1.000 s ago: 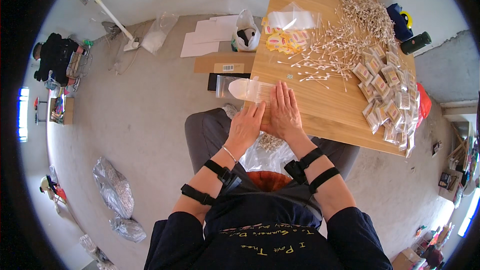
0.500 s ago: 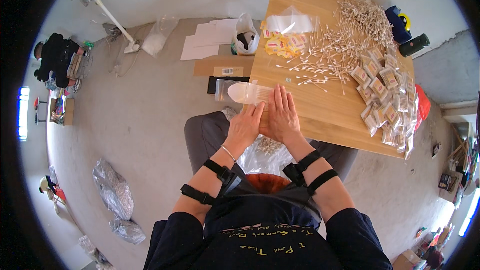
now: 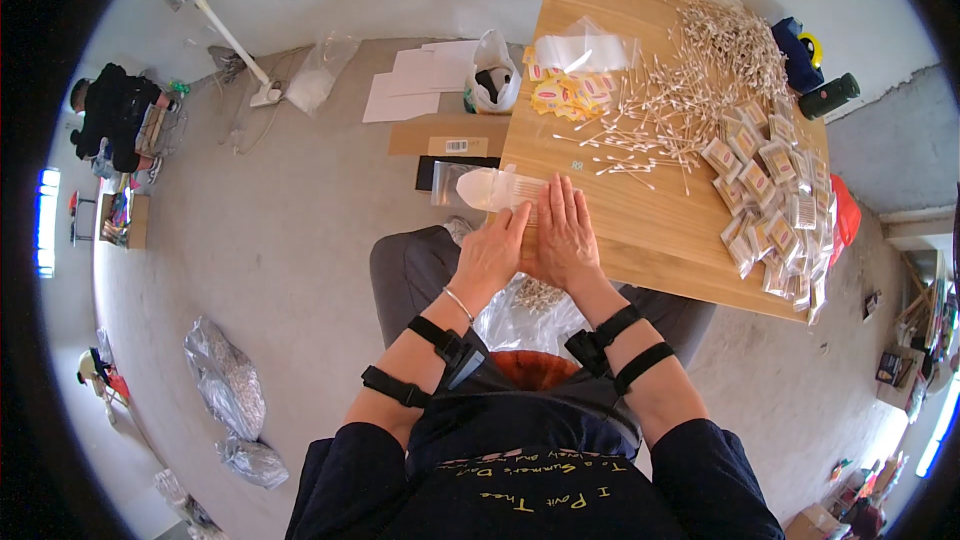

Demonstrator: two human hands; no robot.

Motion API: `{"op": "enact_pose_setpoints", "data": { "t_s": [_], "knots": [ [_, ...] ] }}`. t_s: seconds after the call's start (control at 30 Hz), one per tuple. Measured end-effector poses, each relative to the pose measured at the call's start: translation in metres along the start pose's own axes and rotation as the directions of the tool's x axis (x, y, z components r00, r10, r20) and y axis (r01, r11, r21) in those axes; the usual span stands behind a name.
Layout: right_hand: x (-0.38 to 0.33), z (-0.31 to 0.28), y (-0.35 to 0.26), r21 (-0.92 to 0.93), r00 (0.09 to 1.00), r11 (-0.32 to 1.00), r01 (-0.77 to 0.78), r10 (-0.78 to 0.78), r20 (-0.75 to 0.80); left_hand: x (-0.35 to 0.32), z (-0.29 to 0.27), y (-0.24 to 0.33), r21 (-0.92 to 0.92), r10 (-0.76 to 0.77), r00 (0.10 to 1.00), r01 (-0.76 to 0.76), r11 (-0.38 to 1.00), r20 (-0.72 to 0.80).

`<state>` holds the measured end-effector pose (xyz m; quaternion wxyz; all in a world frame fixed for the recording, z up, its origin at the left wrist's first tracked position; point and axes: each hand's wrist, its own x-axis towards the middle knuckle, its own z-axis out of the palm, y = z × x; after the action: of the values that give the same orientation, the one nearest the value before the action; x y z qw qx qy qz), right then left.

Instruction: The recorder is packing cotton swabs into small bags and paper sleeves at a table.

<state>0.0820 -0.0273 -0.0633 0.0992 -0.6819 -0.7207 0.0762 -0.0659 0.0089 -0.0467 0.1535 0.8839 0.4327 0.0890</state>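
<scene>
At the table's near left corner, a clear plastic bag (image 3: 489, 188) with a rounded flap holds a row of cotton swabs. My left hand (image 3: 489, 247) closes around its near side, fingers pointing away from me. Flat across its right end lies my right hand (image 3: 567, 238), with the fingers stretched out close together. The thumbs come near each other, and the part of the bag under the hands is hidden. Loose cotton swabs (image 3: 660, 110) spread over the table beyond, heaped toward the far right.
Filled swab packets (image 3: 765, 180) are piled on the table's (image 3: 640, 230) right side. Yellow printed cards (image 3: 570, 95) and empty clear bags (image 3: 585, 50) lie at its far left. A dark green cylinder (image 3: 829, 96) stands by the right edge. A bag of swabs (image 3: 530, 315) rests in my lap.
Both hands stay at the bag in almost the same pose. The view has shifted very slightly; nothing else visibly moved.
</scene>
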Motion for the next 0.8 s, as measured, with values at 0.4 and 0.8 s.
{"op": "enact_pose_setpoints", "data": {
  "t_s": [0.4, 0.8],
  "knots": [
    [-0.001, -0.001, 0.000, 0.001, 1.000, 1.000, 0.018, -0.018, -0.010, 0.009, -0.005, 0.003, 0.024, -0.036, 0.999, 0.036, 0.999, 0.024],
    [-0.002, 0.000, 0.002, 0.000, 0.999, 0.999, 0.034, -0.034, -0.029, 0.019, -0.013, 0.005, -0.023, -0.095, 0.986, 0.099, 0.995, 0.135]
  ]
}}
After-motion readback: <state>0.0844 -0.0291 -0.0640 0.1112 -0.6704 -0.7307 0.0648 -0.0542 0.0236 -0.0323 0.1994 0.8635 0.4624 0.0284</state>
